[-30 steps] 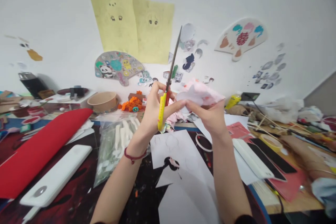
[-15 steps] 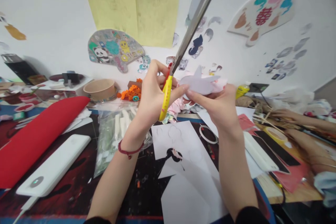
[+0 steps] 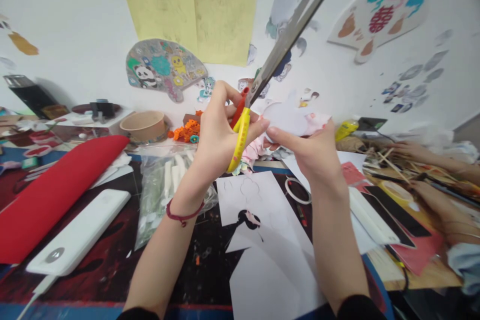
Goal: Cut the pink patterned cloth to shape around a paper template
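Observation:
Between my two hands is a small white paper cut-out [image 3: 285, 119], with some pink-patterned material at its right end. My left hand [image 3: 221, 135] pinches its left edge with the thumb. The same hand also carries a pair of scissors [image 3: 275, 60] with red and yellow handles hooked on its fingers. Their long blades point up and to the right, slightly parted and away from the paper. My right hand [image 3: 318, 157] grips the cut-out from the right, thumb on the near side. Its other fingers are mostly hidden behind the paper.
White sheets [image 3: 266, 280] with pencil sketches lie below my hands. To the left are a plastic bag [image 3: 150, 210], a white power bank [image 3: 80, 230] with a cable and a red fan-shaped piece [image 3: 63, 195]. Another person's arms [image 3: 438, 205] work at the right.
The scissors have swung to the right in my left hand, their blades showing more apart. The cut-out has turned, and its pointed upper tips no longer show clearly.

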A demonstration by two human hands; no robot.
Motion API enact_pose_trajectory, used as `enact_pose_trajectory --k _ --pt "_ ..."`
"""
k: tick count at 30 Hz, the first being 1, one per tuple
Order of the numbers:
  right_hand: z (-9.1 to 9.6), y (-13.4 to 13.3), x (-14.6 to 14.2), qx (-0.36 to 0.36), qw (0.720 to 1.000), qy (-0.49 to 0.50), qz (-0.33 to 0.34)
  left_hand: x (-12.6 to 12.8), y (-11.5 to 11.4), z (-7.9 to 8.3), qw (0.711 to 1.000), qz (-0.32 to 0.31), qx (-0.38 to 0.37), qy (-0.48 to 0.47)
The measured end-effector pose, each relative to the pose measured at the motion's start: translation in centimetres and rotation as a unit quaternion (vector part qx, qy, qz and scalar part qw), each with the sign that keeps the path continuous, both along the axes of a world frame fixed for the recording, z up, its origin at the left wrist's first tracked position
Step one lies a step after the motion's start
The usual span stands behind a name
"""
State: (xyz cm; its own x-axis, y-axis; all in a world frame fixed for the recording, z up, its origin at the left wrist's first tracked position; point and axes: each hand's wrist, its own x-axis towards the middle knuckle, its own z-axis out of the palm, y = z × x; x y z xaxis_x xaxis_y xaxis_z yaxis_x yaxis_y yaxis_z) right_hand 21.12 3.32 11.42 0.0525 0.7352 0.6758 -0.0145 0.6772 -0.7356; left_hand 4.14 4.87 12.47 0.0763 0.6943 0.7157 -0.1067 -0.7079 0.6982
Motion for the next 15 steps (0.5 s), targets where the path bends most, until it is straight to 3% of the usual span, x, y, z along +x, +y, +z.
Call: enact_pose_trajectory --k 11,15 --pt "0.35 -0.77 -0.31 -0.005 0.999 0.005 -0.045 -0.11 -0.15 -0.13 0.999 -0.034 -0.004 0.016" --pt "0.43 -0.7 -0.16 0.008 0.999 0.013 -0.052 -0.3 -0.69 0.24 0.999 -0.016 -0.001 0.03"
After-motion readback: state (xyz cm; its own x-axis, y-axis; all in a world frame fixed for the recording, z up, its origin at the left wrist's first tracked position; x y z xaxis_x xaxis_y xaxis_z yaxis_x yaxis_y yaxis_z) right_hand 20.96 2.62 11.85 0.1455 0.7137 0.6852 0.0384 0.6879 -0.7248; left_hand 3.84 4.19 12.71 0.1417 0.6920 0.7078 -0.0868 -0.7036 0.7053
